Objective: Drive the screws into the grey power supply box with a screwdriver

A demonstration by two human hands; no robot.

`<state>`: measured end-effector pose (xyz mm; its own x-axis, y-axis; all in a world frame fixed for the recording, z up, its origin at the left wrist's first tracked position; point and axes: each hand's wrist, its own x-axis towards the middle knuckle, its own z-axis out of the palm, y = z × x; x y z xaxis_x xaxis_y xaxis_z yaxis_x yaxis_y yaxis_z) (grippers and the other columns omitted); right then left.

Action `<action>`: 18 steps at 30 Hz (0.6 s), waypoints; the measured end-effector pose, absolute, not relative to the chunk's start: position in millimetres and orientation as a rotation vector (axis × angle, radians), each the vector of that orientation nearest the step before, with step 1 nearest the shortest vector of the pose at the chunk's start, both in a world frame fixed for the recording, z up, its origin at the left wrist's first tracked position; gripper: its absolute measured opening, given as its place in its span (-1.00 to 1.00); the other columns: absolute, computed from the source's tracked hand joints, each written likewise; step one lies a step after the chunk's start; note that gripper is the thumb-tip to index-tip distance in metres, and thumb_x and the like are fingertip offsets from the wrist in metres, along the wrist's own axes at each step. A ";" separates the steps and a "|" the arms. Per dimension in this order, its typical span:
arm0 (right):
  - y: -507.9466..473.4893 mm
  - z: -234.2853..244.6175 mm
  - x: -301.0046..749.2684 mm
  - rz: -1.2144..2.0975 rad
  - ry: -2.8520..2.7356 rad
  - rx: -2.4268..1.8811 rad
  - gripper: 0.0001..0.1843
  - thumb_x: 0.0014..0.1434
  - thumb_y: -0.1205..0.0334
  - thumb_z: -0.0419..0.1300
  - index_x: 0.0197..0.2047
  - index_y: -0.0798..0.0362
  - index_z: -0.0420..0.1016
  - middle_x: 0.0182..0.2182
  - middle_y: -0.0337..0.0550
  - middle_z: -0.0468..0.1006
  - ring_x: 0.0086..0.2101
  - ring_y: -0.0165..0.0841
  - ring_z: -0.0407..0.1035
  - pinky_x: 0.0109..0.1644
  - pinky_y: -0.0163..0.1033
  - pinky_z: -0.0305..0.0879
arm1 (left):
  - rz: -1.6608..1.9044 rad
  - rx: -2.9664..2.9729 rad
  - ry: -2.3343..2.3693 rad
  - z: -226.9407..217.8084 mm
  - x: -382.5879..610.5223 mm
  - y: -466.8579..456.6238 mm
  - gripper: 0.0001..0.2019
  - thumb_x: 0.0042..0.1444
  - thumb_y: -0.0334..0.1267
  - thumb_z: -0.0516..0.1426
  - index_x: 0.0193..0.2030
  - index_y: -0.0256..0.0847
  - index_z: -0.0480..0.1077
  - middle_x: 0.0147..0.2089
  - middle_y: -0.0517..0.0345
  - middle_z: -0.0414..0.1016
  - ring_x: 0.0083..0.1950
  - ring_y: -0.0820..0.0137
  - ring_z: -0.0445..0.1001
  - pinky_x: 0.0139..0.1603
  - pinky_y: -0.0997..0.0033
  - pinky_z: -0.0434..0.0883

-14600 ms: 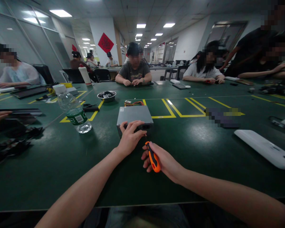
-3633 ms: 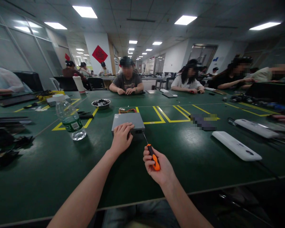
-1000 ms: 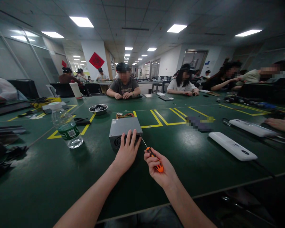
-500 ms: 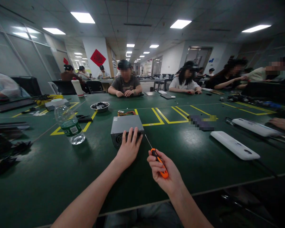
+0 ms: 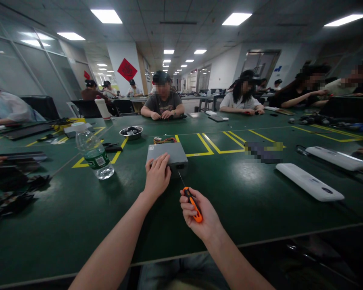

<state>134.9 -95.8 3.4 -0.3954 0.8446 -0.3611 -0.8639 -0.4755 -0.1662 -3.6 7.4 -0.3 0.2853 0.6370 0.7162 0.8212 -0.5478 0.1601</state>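
Observation:
A grey computer power supply [image 5: 177, 151] lies on the green table, its coloured cables bunched at the far side. My left hand [image 5: 157, 173] rests on its top and front edge, fingers stretched out flat and covering the left part of the front face. A power socket shows at the right of that face. My right hand [image 5: 199, 213] is closed around the orange and black handle of a screwdriver [image 5: 193, 205]. The thin shaft points up and away, with its tip just in front of the power supply's lower front; I cannot tell whether it touches.
A water bottle [image 5: 98, 159] stands to the left, with a metal bowl [image 5: 131, 133] of small dark parts behind it. White power banks [image 5: 310, 182] lie on the right. Yellow tape marks the green table [image 5: 245, 209]. A person [image 5: 163, 96] sits opposite; others work nearby.
My left hand has shifted left across the power supply, uncovering the socket on its front. The screwdriver in my right hand has moved left, its tip now below the socket. The view has shifted slightly.

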 end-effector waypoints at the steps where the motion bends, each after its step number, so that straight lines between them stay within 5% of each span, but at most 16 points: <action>1: -94.0 3.5 132.6 2.012 0.056 -0.489 -0.75 0.24 0.24 -0.08 -0.31 0.23 0.30 -0.61 -0.29 0.25 -0.71 -0.66 0.05 -0.74 -0.60 0.00 | -1.096 -2.321 -1.337 -0.8 -4.2 8.1 -0.63 0.16 -0.36 -0.08 0.12 -0.19 0.19 0.17 0.03 0.28 0.17 0.31 0.23 0.20 0.15 -0.04; 18: -83.7 8.0 121.5 2.016 0.005 -0.517 -0.74 0.23 0.24 -0.08 -0.32 0.24 0.32 -0.63 -0.29 0.27 -0.72 -0.66 0.05 -0.74 -0.60 0.00 | -1.102 -2.324 -1.338 -2.8 -2.8 7.9 -0.66 0.14 -0.36 -0.04 0.06 -0.10 0.26 0.12 0.12 0.34 0.17 0.29 0.22 0.13 0.16 0.02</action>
